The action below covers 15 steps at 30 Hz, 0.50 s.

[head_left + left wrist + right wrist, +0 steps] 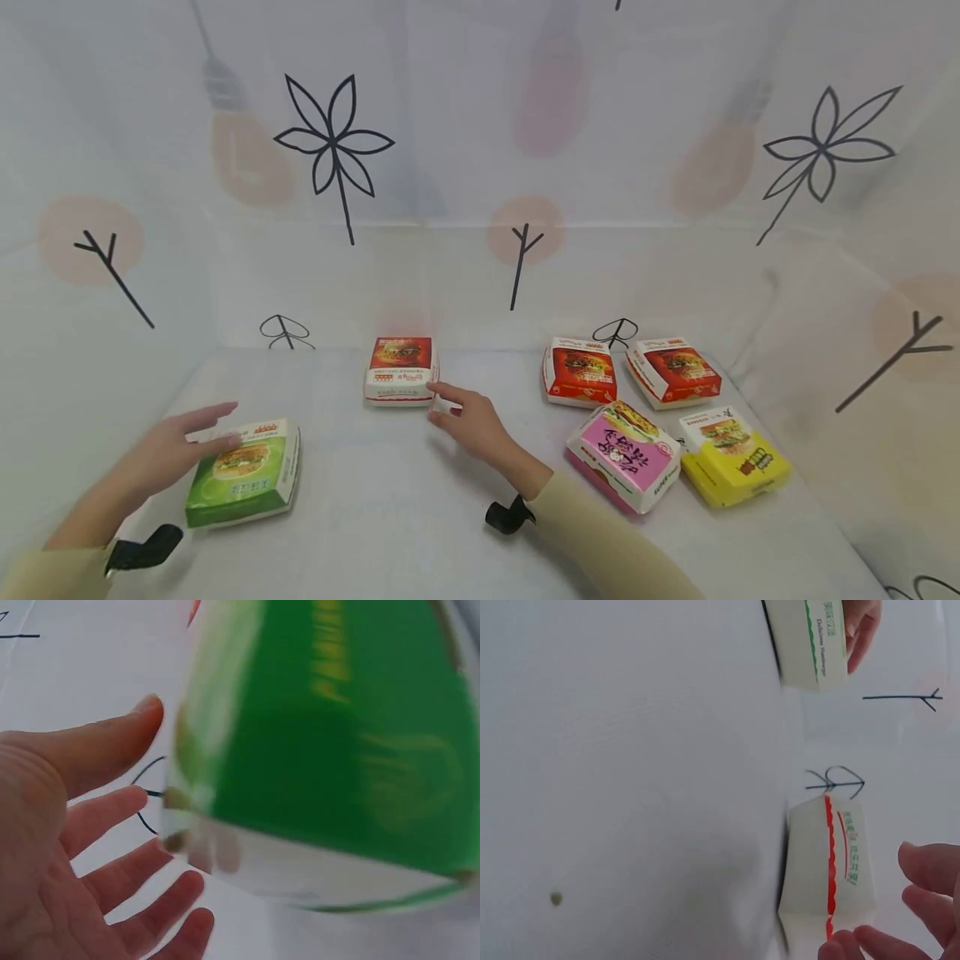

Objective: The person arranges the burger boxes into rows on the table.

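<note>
A green hamburger box [242, 473] sits at the left of the white-covered table. My left hand [161, 450] is at its left back side with spread fingers, the thumb overlapping the box top. In the left wrist view, the green box [352, 750] looms large and blurred beside the parted thumb and fingers. My right hand [474, 421] reaches to a red-and-white hamburger box [401, 372] at the back middle, its index fingertip right at the box's right edge. In the right wrist view, the fingers [889, 945] and thumb stand apart around that box's [826, 859] near end.
At the right stand two red hamburger boxes [580, 372] [673, 372], with a pink box [626, 456] and a yellow box [735, 456] in front of them. A patterned white cloth [450, 275] hangs behind and at the sides.
</note>
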{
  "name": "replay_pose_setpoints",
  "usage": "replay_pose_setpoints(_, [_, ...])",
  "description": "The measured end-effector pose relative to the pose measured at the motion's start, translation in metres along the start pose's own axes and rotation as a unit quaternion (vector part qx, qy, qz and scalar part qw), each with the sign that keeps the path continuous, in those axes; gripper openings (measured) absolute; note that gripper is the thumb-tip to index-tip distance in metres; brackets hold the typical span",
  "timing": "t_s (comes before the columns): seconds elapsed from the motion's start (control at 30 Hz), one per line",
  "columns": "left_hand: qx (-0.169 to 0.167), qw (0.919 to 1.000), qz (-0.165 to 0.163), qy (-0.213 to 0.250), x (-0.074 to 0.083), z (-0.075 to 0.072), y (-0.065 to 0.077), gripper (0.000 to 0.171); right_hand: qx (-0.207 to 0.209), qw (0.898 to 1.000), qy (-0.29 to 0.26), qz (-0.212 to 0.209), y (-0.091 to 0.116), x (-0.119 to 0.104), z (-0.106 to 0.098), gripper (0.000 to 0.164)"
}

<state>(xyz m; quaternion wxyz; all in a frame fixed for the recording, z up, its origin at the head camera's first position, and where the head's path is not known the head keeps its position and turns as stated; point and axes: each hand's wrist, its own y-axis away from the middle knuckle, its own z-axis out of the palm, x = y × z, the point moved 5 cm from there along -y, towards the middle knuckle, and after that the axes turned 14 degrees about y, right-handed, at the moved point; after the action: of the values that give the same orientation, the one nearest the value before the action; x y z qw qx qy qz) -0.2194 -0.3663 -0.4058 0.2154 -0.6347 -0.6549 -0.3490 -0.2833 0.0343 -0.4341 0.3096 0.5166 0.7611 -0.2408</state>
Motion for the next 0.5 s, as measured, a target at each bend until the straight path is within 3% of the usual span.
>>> replay_pose_setpoints(0.17, [0.016,0.9994,-0.001,0.03,-0.01,0.004,0.005,0.085,-0.012,1.0,0.0,-0.005,0.005,-0.002,0.006,0.046])
replay_pose_setpoints(0.37, [0.011,0.9972,-0.034,0.066,-0.021,0.012,0.006,0.086,-0.026,0.999,-0.005,-0.021,0.011,-0.008,0.014,0.044])
replay_pose_setpoints(0.5, [0.022,0.9958,-0.038,0.08,-0.021,0.016,0.006,0.085,-0.028,0.999,-0.009,-0.033,0.012,-0.011,0.016,0.044])
